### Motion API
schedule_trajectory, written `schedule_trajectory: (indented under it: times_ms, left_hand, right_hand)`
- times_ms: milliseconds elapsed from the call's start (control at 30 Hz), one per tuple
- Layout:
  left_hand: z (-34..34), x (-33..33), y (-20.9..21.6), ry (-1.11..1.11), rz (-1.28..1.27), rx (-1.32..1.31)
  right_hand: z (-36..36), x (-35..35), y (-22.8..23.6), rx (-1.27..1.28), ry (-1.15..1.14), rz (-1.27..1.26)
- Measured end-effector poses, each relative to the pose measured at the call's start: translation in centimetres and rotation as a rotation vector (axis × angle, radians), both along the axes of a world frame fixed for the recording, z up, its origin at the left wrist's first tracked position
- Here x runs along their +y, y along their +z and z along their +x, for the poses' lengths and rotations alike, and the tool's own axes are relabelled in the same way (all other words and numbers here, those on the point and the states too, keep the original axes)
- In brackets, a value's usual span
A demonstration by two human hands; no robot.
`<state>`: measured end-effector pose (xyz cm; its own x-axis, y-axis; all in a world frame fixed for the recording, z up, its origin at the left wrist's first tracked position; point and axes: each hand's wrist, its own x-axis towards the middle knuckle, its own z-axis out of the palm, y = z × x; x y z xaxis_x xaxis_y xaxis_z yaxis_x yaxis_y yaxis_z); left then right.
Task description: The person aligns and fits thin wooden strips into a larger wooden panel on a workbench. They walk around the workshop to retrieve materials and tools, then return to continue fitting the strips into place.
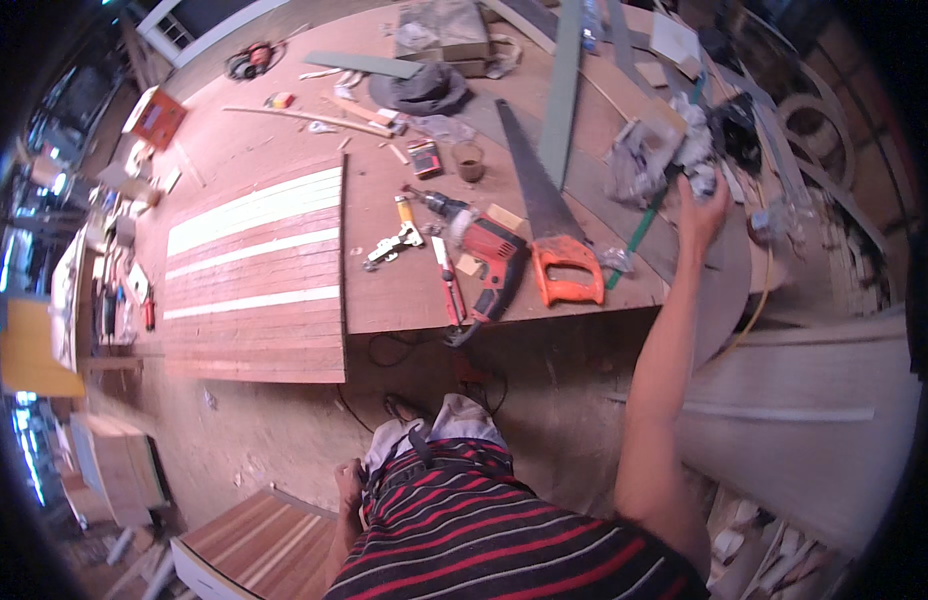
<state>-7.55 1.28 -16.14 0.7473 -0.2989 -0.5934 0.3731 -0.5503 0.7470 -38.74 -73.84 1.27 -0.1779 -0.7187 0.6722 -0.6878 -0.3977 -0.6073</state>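
Pale plastic wrapping (696, 140), thin, crumpled and slightly shiny, lies in soft folds near the far right of a wooden worktop (384, 316) with a curved right end. A translucent greyish bag (639, 160) bunches up just left of it, and a glossy black bag (736, 135) crowds its right side. A narrow green strip (639, 228) slants across the wood below. Further left lie a handsaw (567, 280) with a long, tapering metal blade and an orange handle, a red-and-black drill (492, 248), and a smooth panel (254, 300) striped reddish brown and white. The person's right hand (704, 208) reaches over the worktop's right side; its fingers are partly curled at the near end of the wrapping, and I cannot tell whether they grip it. Their left hand (351, 482) hangs beside the hip, fingers loosely bent; whether they hold anything is unclear.
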Motion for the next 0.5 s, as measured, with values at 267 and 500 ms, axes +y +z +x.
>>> schedule_trajectory:
  times_ms: [267, 500]
  left_hand:
    - [0.2, 0.8, -0.4, 0.170, -0.043, 0.058]
    - [1.9, 1.2, 1.4, 0.264, -0.184, -0.040]
  right_hand:
    - [9.6, 25.0, -5.9, -0.201, 0.417, 0.470]
    - [20.1, 42.3, -3.7, -0.233, 1.141, 0.863]
